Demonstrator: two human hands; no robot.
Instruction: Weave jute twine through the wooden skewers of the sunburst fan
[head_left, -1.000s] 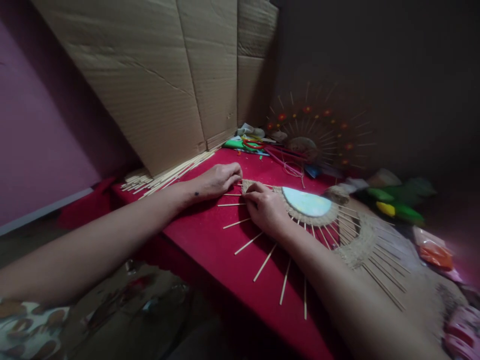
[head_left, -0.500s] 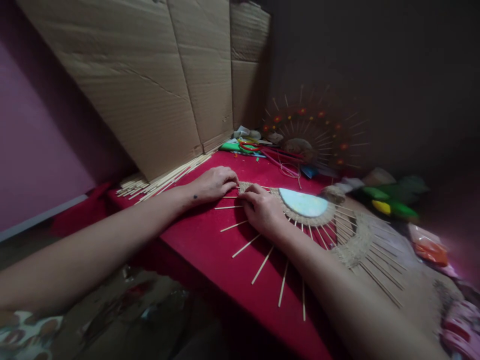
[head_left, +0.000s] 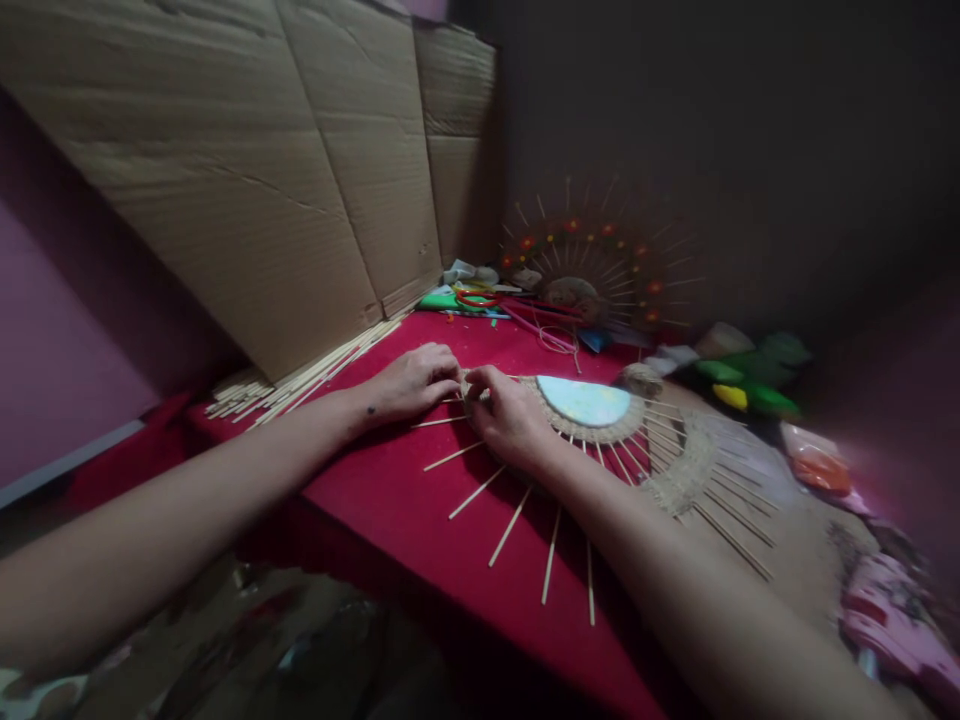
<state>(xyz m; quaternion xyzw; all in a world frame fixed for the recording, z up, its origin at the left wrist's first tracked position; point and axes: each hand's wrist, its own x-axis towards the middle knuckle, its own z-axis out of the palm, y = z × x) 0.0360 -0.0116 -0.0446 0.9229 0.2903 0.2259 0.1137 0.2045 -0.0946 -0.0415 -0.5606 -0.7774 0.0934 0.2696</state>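
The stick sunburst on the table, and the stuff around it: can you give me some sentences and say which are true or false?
1. The half-round panel is pale blue. True.
2. The two hands are far apart. False: the left hand is close to the right hand.
3. The loose sticks lie beside the cardboard. True.
4. The tablecloth is green. False: the cloth is red.
5. The sunburst at the back has red spots. True.
6. A hand holds the pink object. False: the pink object lies apart from both hands.
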